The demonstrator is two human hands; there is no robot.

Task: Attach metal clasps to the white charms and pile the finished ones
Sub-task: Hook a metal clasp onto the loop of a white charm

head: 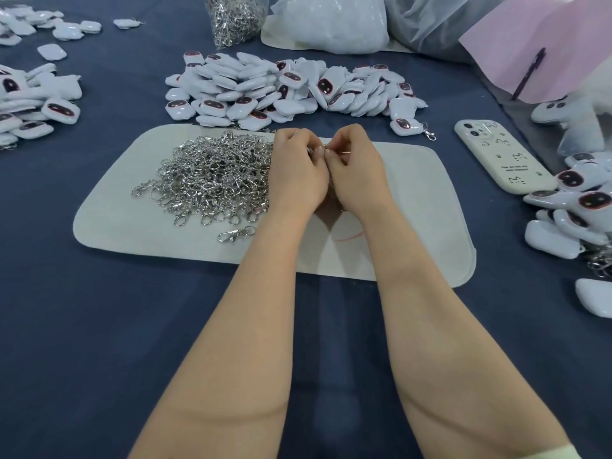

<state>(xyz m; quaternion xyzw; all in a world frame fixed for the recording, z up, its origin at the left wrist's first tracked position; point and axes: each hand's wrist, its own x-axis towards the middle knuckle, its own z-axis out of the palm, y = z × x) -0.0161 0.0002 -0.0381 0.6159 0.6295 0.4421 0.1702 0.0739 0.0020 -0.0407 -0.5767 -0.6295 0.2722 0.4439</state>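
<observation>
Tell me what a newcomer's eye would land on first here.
The left hand and right hand meet at the centre over the pale mat, pinching a small metal piece between their fingertips. Just left of them a glinting heap of metal clasps lies on the mat. Beyond it a long pile of white charms with dark faces spreads across the blue cloth.

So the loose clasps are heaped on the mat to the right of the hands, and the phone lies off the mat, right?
No. In the head view the clasps are heaped on the mat to the left of the left hand and right hand. The phone does lie off the mat.
</observation>
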